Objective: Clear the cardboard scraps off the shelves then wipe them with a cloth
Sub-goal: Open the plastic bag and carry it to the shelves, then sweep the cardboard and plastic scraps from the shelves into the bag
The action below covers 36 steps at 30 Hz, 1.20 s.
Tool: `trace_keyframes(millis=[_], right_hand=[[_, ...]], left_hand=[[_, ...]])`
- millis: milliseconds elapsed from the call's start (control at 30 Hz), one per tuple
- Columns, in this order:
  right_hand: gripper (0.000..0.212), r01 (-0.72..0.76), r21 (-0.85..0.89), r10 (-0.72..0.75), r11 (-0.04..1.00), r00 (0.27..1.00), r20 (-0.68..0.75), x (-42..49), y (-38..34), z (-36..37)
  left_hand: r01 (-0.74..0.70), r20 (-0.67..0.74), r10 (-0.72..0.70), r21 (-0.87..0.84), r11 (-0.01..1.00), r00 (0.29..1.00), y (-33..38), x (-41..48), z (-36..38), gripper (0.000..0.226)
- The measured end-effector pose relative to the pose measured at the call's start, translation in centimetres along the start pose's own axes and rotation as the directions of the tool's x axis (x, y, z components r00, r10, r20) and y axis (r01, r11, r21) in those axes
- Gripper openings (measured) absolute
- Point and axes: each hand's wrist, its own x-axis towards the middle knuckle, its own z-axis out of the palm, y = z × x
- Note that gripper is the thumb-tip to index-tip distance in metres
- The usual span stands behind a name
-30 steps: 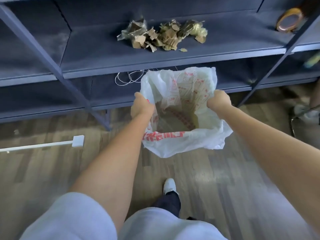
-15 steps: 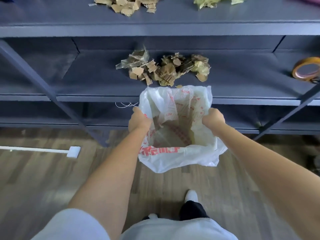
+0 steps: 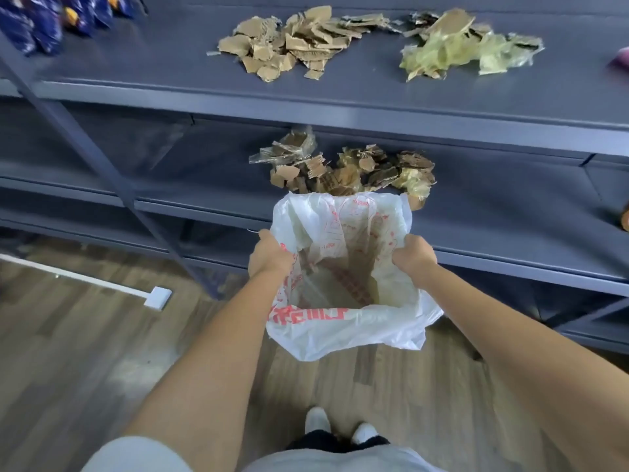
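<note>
Both hands are curled tight on the rim of a white bag (image 3: 347,321). The left hand (image 3: 270,255) grips its left edge and the right hand (image 3: 413,255) its right edge, and between them they hold the mouth wide open in the centre of the frame.

The clearing looks barely begun. The lower pile (image 3: 343,168) of cardboard scraps lies on the middle shelf (image 3: 510,206), just behind the bag's far rim. The upper pile (image 3: 289,46) sits on the top shelf (image 3: 170,73) at upper centre, with crumpled yellowish film (image 3: 466,52) to its right. Something brown shows low in the bag, but whether it is scraps or floor seen through the plastic I cannot tell. No cloth is in view, so wiping is all still to do.

The shelves are dark blue-grey, flat and matte, crossed by a diagonal brace (image 3: 102,155) at left. Blue packets (image 3: 41,18) crowd the upper left corner. Below is wood-look floor (image 3: 85,352), with a white strip (image 3: 102,284) lying at left.
</note>
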Motion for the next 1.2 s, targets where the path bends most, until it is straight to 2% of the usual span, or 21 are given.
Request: trace_keyframes(millis=[200,367,600,733,800,867,967,1033,1133,1200], right_hand=[[0.026,0.027,-0.009,-0.027,1.0,0.999,0.02,1.1,-0.8,-0.1],[0.009,0.127,0.009,-0.127,0.992,0.989,0.08,1.1,-2.3,-0.2],[0.028,0.352,-0.035,-0.333,0.936,0.911,0.241,1.5,-4.5,-1.9],[0.029,0.475,-0.065,-0.437,0.878,0.848,0.299,1.4,-6.7,-3.9],[0.027,0.526,-0.04,-0.489,0.849,0.814,0.315,1.1,-7.9,-4.9],[0.026,0.595,-0.046,-0.55,0.802,0.768,0.328,0.5,-9.1,-6.0],[0.025,0.666,-0.052,-0.617,0.744,0.714,0.331,-0.2,-10.6,-7.4],[0.011,0.694,-0.063,-0.644,0.717,0.694,0.322,-0.2,-11.6,-8.4],[0.036,0.698,-0.082,-0.656,0.711,0.701,0.279,0.0,-12.6,-9.5],[0.039,0.703,-0.091,-0.666,0.706,0.702,0.254,0.0,-12.9,-10.0]], left_hand=[[0.017,0.002,-0.017,-0.001,1.0,1.0,0.5,1.1,-0.7,0.033],[0.08,-0.038,-0.082,-0.035,0.996,0.996,-0.7,0.3,-1.5,0.034],[0.235,-0.179,-0.276,-0.219,0.947,0.944,-1.3,-3.9,-2.4,0.033],[0.285,-0.198,-0.402,-0.442,0.851,0.894,-1.2,-6.5,-3.2,0.024],[0.279,-0.193,-0.439,-0.539,0.794,0.877,-1.0,-7.8,-3.7,0.03],[0.275,-0.201,-0.47,-0.593,0.757,0.859,-0.7,-9.0,-4.2,0.037],[0.265,-0.23,-0.501,-0.63,0.73,0.834,0.2,-10.1,-5.2,0.037],[0.234,-0.213,-0.485,-0.671,0.704,0.848,1.0,-10.3,-5.9,0.039],[0.2,-0.186,-0.465,-0.723,0.661,0.865,2.1,-10.2,-6.6,0.043],[0.201,-0.171,-0.476,-0.748,0.632,0.863,2.3,-10.0,-6.8,0.046]])
